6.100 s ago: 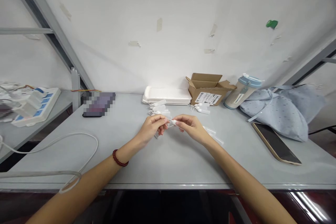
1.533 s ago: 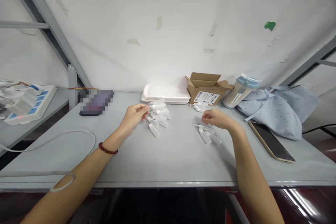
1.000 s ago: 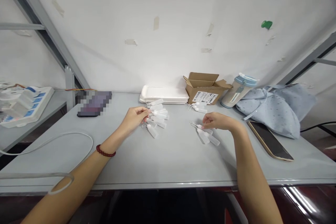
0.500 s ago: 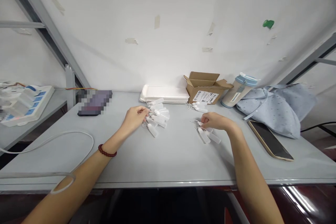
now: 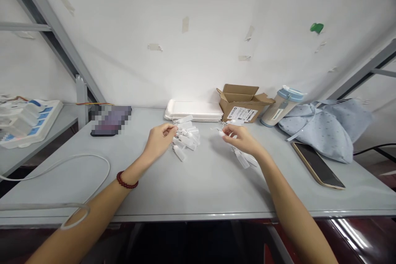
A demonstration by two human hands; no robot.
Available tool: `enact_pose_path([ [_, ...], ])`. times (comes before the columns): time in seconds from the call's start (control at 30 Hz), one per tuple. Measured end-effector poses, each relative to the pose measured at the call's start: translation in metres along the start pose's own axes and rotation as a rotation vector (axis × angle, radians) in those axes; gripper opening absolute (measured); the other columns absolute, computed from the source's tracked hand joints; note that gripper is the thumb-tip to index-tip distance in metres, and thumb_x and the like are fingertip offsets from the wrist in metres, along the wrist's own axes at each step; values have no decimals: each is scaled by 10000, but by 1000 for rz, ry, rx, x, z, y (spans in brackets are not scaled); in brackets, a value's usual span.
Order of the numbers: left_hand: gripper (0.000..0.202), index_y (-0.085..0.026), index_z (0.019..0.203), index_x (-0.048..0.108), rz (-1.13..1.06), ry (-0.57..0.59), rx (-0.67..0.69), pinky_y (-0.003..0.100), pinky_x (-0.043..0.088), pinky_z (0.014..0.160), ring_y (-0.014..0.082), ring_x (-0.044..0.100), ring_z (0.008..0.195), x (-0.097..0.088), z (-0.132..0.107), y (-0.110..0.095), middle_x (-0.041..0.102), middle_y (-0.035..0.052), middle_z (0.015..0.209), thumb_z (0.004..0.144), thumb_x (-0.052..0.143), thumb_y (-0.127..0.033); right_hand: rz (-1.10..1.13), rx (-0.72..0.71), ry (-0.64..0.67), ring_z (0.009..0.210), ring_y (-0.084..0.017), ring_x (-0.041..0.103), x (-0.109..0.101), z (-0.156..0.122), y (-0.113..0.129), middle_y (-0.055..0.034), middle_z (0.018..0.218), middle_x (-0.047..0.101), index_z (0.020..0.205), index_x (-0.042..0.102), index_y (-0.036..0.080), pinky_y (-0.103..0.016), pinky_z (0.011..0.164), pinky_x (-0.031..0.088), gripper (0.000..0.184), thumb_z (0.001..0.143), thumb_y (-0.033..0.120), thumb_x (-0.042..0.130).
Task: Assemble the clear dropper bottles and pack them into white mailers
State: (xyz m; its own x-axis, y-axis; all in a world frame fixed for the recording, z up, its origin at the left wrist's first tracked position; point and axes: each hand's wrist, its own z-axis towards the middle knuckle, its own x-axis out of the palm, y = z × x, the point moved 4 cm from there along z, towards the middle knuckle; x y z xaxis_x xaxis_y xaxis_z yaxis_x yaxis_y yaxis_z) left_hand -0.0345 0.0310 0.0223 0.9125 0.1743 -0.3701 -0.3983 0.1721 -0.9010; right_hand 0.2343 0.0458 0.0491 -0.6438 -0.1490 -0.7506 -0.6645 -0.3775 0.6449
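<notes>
Several small translucent white tags [image 5: 187, 142], each with a narrow neck and a thin loop, lie fanned out left of centre. My left hand [image 5: 161, 140] pinches at the loop end of this bunch; exactly what sits between the fingertips is too small to make out. Right of centre, my right hand [image 5: 239, 137] has thumb and fingers closed on the white neck of one tag [image 5: 221, 133], held above the table. Beneath that hand lie a few more tags [image 5: 243, 160], partly covered by it. Another small group of tags [image 5: 236, 122] rests in front of the cardboard box.
At the back are a stack of white trays [image 5: 193, 110], an open cardboard box [image 5: 239, 105] and a blue-lidded bottle [image 5: 282, 105]. A blue cloth bag [image 5: 321, 128] and a phone [image 5: 318, 165] lie right. A second phone [image 5: 111, 121], white cable [image 5: 99, 159] and power strip [image 5: 46, 121] are left.
My right hand has moved left and slightly up from the right-hand tags, carrying one tag in its fingers. My left hand has shifted only slightly at its bunch.
</notes>
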Motion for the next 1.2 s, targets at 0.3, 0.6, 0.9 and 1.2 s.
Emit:
enact_pose_path([
  [0.3, 291, -140, 944, 658, -69, 234, 58, 225, 469, 539, 107, 529, 544, 19, -19, -21, 609, 9, 689, 796, 554, -367, 214, -83, 85, 685, -134, 549, 31, -3, 25, -24, 824, 639, 828, 619, 171, -253, 630, 425, 146, 811, 273, 516],
  [0.6, 227, -145, 843, 650, -99, 383, 26, 211, 475, 483, 96, 524, 524, 30, -29, -24, 603, 4, 691, 811, 552, -348, 272, -100, 133, 729, -148, 558, 43, -6, 32, -32, 828, 646, 861, 636, 164, -259, 656, 423, 173, 837, 292, 522],
  [0.9, 209, -132, 825, 638, -155, 405, -9, 203, 454, 480, 77, 508, 504, 30, -29, -24, 601, -1, 674, 805, 576, -331, 301, -123, 134, 739, -152, 563, 45, -7, 36, -35, 822, 648, 856, 641, 159, -269, 678, 431, 177, 840, 294, 527],
  [1.2, 198, -116, 817, 656, -227, 439, -47, 199, 382, 453, 72, 488, 471, 32, -25, -24, 604, 6, 647, 798, 513, -252, 274, -122, 120, 724, -146, 561, 43, -8, 36, -33, 813, 650, 846, 647, 158, -259, 657, 425, 191, 845, 304, 525],
])
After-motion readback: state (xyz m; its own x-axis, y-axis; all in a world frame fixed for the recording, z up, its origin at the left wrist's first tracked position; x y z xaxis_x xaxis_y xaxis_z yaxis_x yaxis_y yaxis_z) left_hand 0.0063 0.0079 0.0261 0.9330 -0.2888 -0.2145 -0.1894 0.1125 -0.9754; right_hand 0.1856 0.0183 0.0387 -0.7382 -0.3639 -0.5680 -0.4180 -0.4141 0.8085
